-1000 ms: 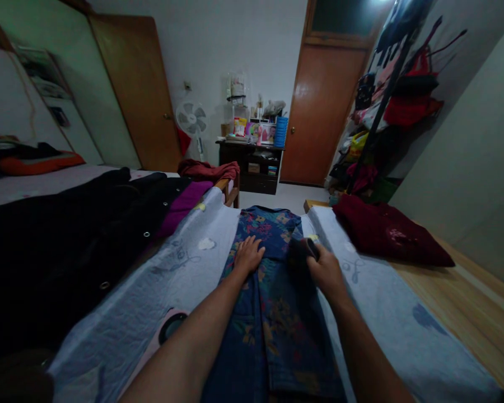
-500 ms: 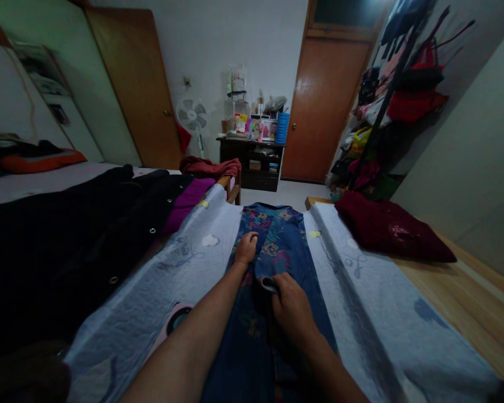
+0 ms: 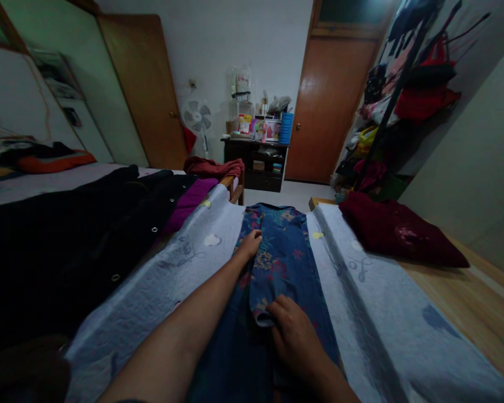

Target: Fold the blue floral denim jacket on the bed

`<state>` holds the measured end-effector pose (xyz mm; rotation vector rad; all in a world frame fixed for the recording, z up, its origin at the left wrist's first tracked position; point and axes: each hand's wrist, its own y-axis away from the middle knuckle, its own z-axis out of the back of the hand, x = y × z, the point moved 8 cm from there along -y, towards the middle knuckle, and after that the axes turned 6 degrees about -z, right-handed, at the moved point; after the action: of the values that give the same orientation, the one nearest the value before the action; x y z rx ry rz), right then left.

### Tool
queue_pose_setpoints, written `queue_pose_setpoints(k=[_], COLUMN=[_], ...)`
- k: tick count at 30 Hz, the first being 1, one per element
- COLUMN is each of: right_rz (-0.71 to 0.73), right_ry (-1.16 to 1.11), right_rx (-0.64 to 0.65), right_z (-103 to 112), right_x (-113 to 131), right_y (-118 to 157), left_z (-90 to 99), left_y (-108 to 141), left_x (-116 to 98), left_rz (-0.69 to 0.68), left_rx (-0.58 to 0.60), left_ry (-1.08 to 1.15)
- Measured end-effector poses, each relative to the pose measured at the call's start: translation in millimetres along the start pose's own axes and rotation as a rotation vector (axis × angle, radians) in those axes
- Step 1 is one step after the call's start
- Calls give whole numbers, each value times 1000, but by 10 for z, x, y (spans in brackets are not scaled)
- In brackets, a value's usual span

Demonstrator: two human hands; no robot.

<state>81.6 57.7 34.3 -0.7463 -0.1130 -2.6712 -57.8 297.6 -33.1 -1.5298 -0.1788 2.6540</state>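
Note:
A blue denim shirt with a flower print lies lengthwise on the pale sheet, its collar at the far end. One sleeve lies folded over the shirt's front and points toward me. My right hand grips this sleeve at its cuff, whose round opening faces me. Farther up, my left hand is closed on the sleeve's left edge, below the shoulder. The lower part of the shirt is dark and partly hidden under my forearms.
The grey-white patterned sheet covers the surface under the shirt. A dark red folded garment lies at the right on bare wood. Black clothing with metal eyelets fills the left. Behind stand a fan and a dark cabinet.
My right hand has drawn the cuff toward me, so the sleeve now lies longer and flatter down the shirt. My left hand stays near the upper sleeve. The view has shifted slightly.

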Motion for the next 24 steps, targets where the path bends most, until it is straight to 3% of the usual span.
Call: queue_pose_setpoints(k=[8, 18, 24], right_rz=[52, 156, 265], right_ry=[-53, 81, 155], right_rx=[89, 234, 144], right_z=[-71, -471, -711], right_x=[-1, -186, -292], right_y=[78, -7, -4], left_z=[8, -69, -71], left_y=[-549, -1098, -1266], left_x=[86, 159, 218], left_rz=[86, 80, 55], left_rx=[77, 87, 99], left_ry=[76, 45, -13])
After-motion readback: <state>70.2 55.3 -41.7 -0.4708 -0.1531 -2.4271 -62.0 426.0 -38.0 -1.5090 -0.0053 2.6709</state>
